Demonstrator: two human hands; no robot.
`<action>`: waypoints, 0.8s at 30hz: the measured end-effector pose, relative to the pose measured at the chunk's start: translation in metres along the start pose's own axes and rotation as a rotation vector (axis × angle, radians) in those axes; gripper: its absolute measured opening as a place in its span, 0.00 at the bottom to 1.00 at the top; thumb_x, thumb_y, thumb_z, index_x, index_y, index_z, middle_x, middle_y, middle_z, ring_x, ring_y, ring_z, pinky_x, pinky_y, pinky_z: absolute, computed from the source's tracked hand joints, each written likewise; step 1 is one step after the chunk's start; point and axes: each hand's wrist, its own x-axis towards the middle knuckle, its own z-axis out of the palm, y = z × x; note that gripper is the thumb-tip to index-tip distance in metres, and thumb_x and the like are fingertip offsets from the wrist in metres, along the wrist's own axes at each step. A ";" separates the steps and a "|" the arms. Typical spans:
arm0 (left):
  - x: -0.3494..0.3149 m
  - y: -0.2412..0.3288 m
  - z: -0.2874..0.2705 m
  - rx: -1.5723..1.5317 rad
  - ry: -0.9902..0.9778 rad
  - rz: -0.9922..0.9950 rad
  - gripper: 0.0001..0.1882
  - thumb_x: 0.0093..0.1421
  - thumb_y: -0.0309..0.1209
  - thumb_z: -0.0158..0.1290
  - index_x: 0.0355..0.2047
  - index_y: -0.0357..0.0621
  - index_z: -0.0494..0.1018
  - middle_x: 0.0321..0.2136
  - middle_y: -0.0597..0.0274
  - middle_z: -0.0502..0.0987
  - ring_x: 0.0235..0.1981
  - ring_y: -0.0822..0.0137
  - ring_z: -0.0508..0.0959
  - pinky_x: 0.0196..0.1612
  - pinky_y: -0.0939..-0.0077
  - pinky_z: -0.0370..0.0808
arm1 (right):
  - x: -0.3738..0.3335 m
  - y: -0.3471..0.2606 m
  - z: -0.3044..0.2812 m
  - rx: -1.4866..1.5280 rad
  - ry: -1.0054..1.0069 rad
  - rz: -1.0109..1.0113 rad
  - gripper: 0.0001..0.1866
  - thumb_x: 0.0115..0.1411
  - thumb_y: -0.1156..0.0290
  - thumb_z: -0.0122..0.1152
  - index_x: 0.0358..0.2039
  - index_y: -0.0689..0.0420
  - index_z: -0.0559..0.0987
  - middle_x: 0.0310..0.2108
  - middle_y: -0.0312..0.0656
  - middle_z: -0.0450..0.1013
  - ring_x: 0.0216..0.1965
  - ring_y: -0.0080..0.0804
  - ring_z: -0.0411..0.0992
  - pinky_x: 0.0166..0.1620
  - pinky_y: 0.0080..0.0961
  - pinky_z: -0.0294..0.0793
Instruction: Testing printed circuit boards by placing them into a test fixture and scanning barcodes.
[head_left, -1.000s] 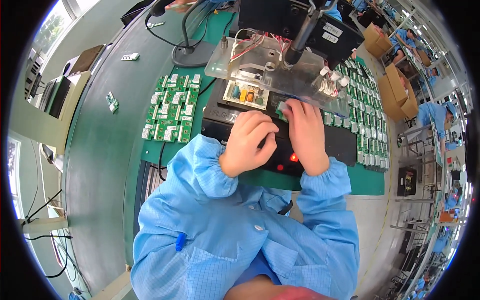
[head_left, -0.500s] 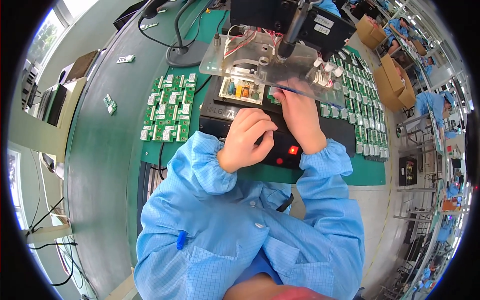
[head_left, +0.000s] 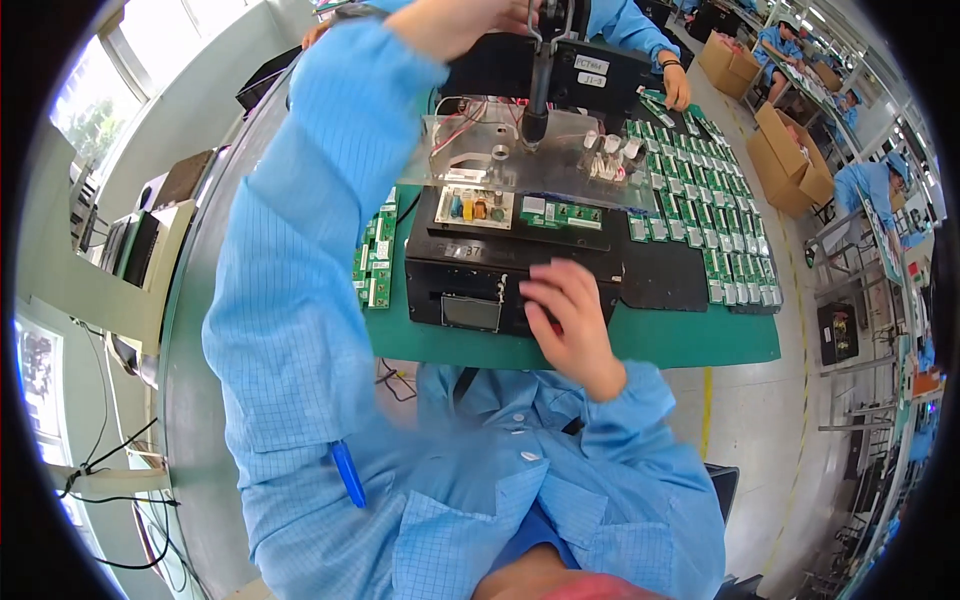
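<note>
My left hand reaches up to the top of the metal toggle clamp, its fingers curled there and partly cut off by the picture's edge. Below hangs a clear plate with wires and white connectors. Under it, a tan circuit board with components and a green circuit board lie side by side on the black test fixture. My right hand hovers at the fixture's front, fingers loosely bent and apart, holding nothing. A small display is on that front face.
Rows of green circuit boards cover the right of the green mat. More boards lie left, partly behind my sleeve. A co-worker's hand is at the far boards. Cardboard boxes stand beyond the table's right side.
My left hand has risen from the fixture's front to the clamp top. My right hand has come back from under the clear plate to the fixture's front. A co-worker's hand has appeared behind.
</note>
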 end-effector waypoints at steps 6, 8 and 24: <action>0.031 0.028 0.014 0.072 0.015 0.227 0.10 0.67 0.33 0.46 0.29 0.45 0.73 0.22 0.66 0.72 0.23 0.73 0.70 0.29 0.77 0.67 | -0.080 0.006 -0.044 -0.120 0.143 0.315 0.07 0.55 0.82 0.62 0.35 0.60 0.82 0.39 0.43 0.79 0.46 0.44 0.73 0.52 0.38 0.71; 0.005 0.034 0.038 0.683 0.193 0.500 0.06 0.66 0.28 0.49 0.30 0.43 0.71 0.23 0.67 0.70 0.24 0.75 0.66 0.30 0.78 0.62 | -0.098 0.016 -0.060 -0.163 0.165 0.362 0.06 0.56 0.81 0.61 0.35 0.60 0.82 0.39 0.44 0.78 0.46 0.44 0.73 0.53 0.38 0.71; -0.131 -0.069 0.043 1.116 0.020 0.980 0.20 0.54 0.19 0.52 0.48 0.43 0.76 0.33 0.56 0.82 0.35 0.51 0.80 0.39 0.61 0.75 | -0.040 0.031 -0.064 -0.175 0.234 0.264 0.17 0.58 0.79 0.60 0.49 0.62 0.78 0.47 0.44 0.77 0.54 0.44 0.70 0.58 0.37 0.68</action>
